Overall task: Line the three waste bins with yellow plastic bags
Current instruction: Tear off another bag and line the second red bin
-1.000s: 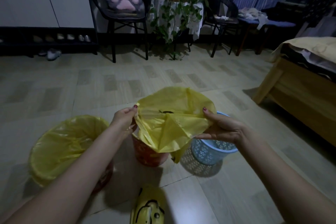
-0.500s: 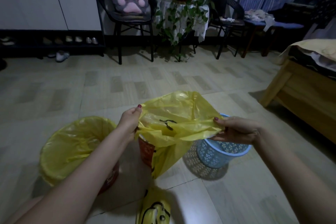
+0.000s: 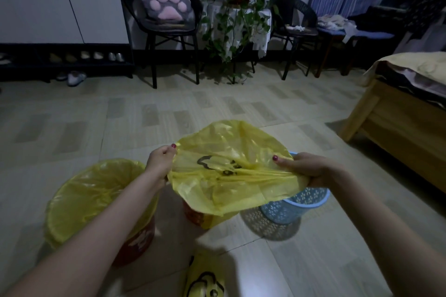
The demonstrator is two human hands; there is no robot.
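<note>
- Large round red waste bin [image 3: 135, 246], toward the near left of the tiled floor [image 3: 301, 263]: already lined with a yellow bag.
- Thin yellow plastic bag with a black cartoon print [image 3: 231, 171]: stretched in the air above the small red bin [image 3: 195, 214], hiding most of it; overlaps the rim of the pale blue perforated plastic basket [image 3: 296, 207] just right.
- Likely very light, limp, slippery; best taken at the mouth hem, on opposite sides.
- Left hand [image 3: 160, 161]: fingers curled, pinching the bag's left edge.
- Right hand [image 3: 306, 167]: thumb over, fingers under, gripping the right edge.
- Folded yellow bags [image 3: 205, 279] at the floor's near edge.
</note>
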